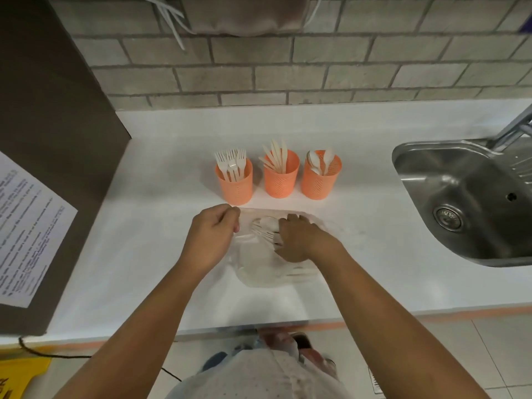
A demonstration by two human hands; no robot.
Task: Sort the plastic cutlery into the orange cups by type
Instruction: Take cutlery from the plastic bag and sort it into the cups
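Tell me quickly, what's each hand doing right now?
Left hand: pinching the edge of the clear plastic bag.
Right hand: gripping white plastic cutlery inside it.

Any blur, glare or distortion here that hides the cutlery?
Head view: wide-angle bowing bends the brick wall and counter edge; light is soft, without hard shadows; white cutlery in the clear bag washes out against the white counter; the three orange cups read sharply; the frame's bottom is smeared.

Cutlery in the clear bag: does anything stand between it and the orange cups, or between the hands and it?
Only the clear bag around the cutlery. The left hand pinches its edge; the right hand is at the cutlery, whether inside the film is unclear. The counter up to the orange cups shows nothing else.
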